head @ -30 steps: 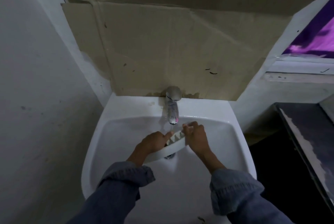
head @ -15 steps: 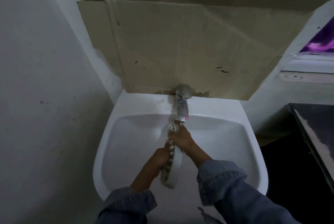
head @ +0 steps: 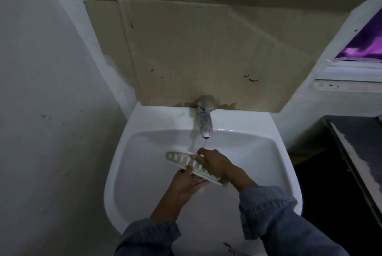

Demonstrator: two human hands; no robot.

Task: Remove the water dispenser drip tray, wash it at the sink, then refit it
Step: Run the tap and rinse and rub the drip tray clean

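Washing is midway: slotted drip tray (head: 187, 161) sits over the sink (head: 132, 165) under the running tap (head: 205, 123), left hand (head: 186, 183) cupping beneath, right hand (head: 215, 162) apparently gripping its edge; refitting remains

Items counted: one white washbasin (head: 115, 173), one chrome tap (head: 205, 119), one slotted drip tray (head: 182, 157), two hands, left hand (head: 186, 183) and right hand (head: 215, 162), two cardboard sheets (head: 206, 53).

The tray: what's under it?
Under the tray lies the left hand, palm up, holding it over the sink. The right hand grips it from above, beneath the tap. The drain is hidden.
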